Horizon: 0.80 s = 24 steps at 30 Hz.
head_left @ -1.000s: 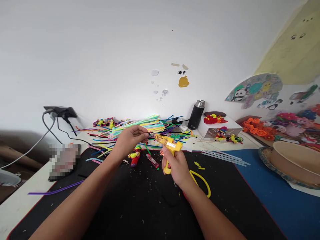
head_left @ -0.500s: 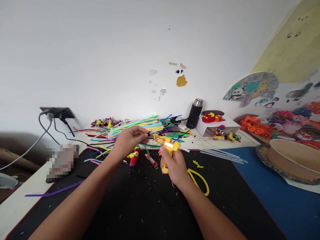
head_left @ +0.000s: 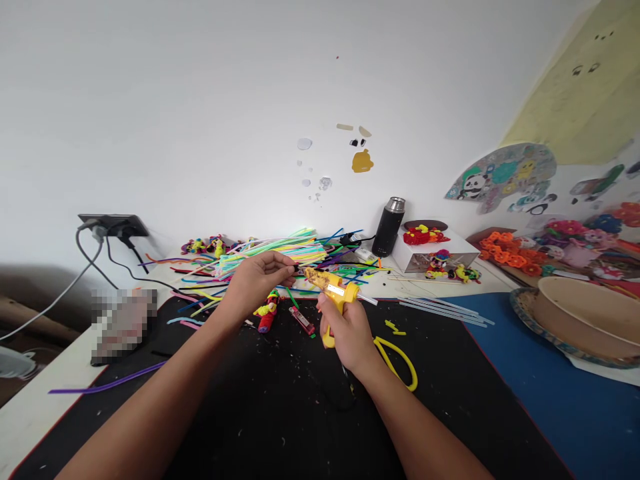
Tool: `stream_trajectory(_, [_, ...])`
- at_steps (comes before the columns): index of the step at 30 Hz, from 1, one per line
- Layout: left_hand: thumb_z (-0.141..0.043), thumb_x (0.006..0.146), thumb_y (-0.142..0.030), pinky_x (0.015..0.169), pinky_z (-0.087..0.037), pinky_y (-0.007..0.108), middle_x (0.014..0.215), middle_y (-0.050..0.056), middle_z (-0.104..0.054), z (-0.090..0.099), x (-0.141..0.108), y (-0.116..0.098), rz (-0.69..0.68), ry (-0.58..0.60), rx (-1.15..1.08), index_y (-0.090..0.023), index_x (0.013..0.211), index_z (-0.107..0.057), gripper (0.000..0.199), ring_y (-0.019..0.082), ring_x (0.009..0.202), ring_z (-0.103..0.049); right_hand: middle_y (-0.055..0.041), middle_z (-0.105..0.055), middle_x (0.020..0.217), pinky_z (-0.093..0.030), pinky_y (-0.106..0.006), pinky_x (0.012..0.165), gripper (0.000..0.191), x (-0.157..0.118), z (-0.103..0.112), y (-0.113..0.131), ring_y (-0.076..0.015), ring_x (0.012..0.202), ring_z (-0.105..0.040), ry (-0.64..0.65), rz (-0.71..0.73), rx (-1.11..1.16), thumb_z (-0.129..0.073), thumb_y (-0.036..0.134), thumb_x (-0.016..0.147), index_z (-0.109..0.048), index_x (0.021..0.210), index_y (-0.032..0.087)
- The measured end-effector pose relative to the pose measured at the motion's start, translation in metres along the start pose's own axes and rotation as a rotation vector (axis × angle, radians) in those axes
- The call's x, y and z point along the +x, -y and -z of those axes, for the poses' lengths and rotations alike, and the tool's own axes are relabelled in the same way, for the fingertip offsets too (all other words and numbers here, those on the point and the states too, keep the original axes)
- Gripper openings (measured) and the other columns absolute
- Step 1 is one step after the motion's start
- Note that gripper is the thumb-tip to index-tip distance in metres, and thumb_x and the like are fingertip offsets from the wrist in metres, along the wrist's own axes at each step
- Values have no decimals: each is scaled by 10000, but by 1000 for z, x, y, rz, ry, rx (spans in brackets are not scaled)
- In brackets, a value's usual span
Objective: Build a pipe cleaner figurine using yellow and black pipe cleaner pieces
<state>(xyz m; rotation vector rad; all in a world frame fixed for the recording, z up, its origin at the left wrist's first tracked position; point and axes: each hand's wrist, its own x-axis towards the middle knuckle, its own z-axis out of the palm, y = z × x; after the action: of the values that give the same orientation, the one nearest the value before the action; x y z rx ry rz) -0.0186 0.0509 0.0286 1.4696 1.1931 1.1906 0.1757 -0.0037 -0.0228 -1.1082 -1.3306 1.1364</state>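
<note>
My right hand (head_left: 350, 330) is wrapped round the handle of a yellow hot glue gun (head_left: 334, 288), whose stained nozzle end points left. A clear glue stick (head_left: 369, 300) pokes out of its back. Just left of the nozzle, my left hand (head_left: 263, 280) pinches a small dark piece at its fingertips, too small to name. Below the hands, a red and yellow pipe-cleaner figure (head_left: 268, 313) lies on the black mat (head_left: 280, 400). Beside it is a small red and white packet-like item (head_left: 302, 321).
A heap of coloured pipe cleaners (head_left: 275, 253) lies along the wall. A black thermos (head_left: 389, 227) stands next to a white box (head_left: 437, 255). Spare glue sticks (head_left: 445, 310) and a yellow loop (head_left: 400, 363) lie at right, near a round basin (head_left: 585, 320).
Both hands keep nearly the same pose, with the glue gun's nozzle still close to my left fingertips. The whole view has shifted very slightly.
</note>
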Motion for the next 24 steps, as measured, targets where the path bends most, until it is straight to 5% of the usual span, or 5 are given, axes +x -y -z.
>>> stream_trajectory(24, [-842,755,-404,730,-617,337,776,31,-769,-1,-3,-5,-23,-31,65,-205,853,-725,251,202,717,-742,8,-534,466,-379,-285,486,560,0,0,-6,-155,458,-501,-18,-6,-32,-600,721,920,-565,661,226])
